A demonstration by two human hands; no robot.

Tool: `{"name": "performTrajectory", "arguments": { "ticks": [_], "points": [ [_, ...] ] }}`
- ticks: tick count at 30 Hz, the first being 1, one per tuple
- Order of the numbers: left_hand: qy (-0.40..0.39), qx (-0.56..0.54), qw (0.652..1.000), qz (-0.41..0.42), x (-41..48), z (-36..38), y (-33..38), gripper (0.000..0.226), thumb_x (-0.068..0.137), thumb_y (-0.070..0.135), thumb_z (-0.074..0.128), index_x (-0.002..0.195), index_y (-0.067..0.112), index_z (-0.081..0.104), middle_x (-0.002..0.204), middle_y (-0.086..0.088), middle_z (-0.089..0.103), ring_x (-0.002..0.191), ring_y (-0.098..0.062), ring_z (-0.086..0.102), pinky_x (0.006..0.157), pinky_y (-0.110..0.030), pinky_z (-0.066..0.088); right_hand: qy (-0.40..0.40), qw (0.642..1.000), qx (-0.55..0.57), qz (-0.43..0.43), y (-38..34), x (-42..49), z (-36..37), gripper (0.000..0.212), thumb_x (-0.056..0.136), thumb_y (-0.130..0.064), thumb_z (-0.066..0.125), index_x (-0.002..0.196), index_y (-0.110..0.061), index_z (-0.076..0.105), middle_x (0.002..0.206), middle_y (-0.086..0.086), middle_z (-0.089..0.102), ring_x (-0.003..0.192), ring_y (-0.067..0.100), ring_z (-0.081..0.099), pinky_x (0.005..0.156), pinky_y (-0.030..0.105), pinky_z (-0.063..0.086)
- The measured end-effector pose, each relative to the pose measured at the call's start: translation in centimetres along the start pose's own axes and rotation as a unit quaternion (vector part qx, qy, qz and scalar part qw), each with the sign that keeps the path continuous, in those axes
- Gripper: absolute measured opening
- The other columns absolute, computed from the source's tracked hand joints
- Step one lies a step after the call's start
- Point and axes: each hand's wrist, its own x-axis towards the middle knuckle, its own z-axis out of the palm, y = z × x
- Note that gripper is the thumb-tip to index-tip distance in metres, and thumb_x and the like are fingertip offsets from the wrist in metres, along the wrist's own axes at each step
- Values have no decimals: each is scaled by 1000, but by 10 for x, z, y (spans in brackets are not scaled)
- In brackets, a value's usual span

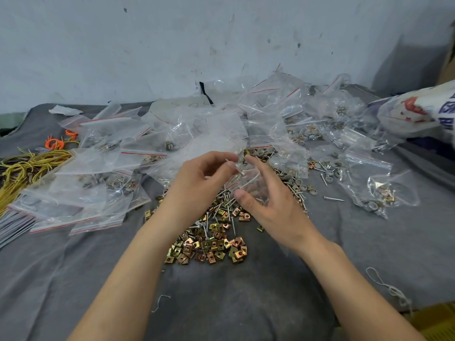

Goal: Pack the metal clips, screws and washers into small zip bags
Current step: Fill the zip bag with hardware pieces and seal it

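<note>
Bags already filled lie beyond the hands; left hand and right hand pinch one bag; clips and screws beneath lie unpacked.

The left hand and right hand pinch, fingertips close

Up top, a pale blue-grey wall fills the back, and it's rough: scuffed, chipped, speckled with dark marks. Over on the right a broad soft shadow falls across it; elsewhere the light sits flat and even. Down below, the surface wears a dark grey cloth, wrinkled, dusty in the near middle. Far left, a thin green strip shows where wall meets cloth. In the bottom right corner, a yellow patch lies past the cloth's edge.
</note>
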Motion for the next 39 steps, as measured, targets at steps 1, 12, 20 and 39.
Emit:
{"name": "performTrajectory", "arguments": {
  "ticks": [1, 12, 20, 39],
  "points": [
    [-15, 11, 1000, 3, 1, 2, 1, 18, 97, 19, 61, 113, 20, 70, 96, 6, 74, 90, 0, 68, 81, -14, 50, 4, 1000, 4, -2, 0, 0, 0, 75, 84, -79, 55, 149, -55, 26, 148, -21, 44, 111, -2, 61, 95, 34, 53],
    [13, 120, 991, -51, -6, -21, -32, 16, 101, 27, 51, 111, 30, 64, 92, 7, 72, 75, -3, 65, 64, -16, 50, 12, 1000, 25, 11, -3, 0, -5, 71, 83, -81, 53, 146, -61, 28, 138, -23, 52, 106, 0, 62, 87, 24, 48],
    [-60, 428, 901, 29, -25, -13, -59, 23, 98, 40, 52, 113, 29, 66, 105, 7, 60, 103, -15, 50, 88, -31, 42, 2, 1000, 24, 10, -5, -1, -5, 74, 81, -85, 51, 147, -60, 26, 148, -24, 44, 113, -3, 58, 90, 20, 46],
    [12, 233, 969, -76, -12, -3, -41, 11, 96, 34, 60, 101, 26, 67, 89, 14, 63, 75, 2, 60, 68, -18, 48, -1, 1000, 20, 13, 1, 1, -9, 72, 85, -78, 54, 148, -56, 28, 147, -21, 50, 120, 1, 58, 98, 30, 48]
  ]
}}
